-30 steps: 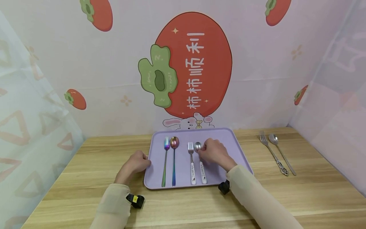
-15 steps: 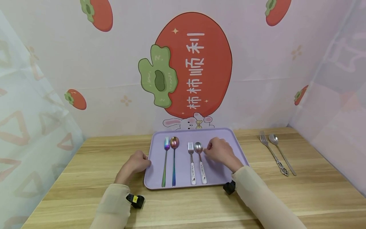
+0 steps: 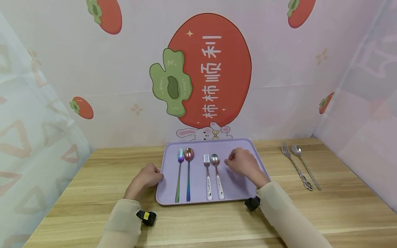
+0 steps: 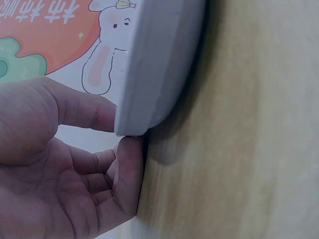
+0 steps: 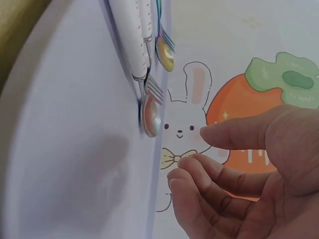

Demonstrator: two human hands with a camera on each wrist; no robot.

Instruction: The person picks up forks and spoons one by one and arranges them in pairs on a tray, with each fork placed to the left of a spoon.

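Observation:
A lilac tray lies on the table with two fork-and-spoon pairs on it. On its left are a rainbow fork and a rainbow spoon; further right, a fork and a spoon have white patterned handles. My left hand pinches the tray's left rim, thumb on one side and a finger tucked beneath, as the left wrist view shows. My right hand hovers over the tray's right part, just right of the white-handled spoon. Its fingers are loosely bent, with a gap to the thumb and nothing held.
A silver fork with an ornate handle and a plain silver spoon lie on the wooden table, right of the tray. Behind the tray rises a printed cloth backdrop.
My right hand has let go of the white-handled spoon and drawn off to the right. The spoon stays beside its fork. My left hand has kept its place on the rim.

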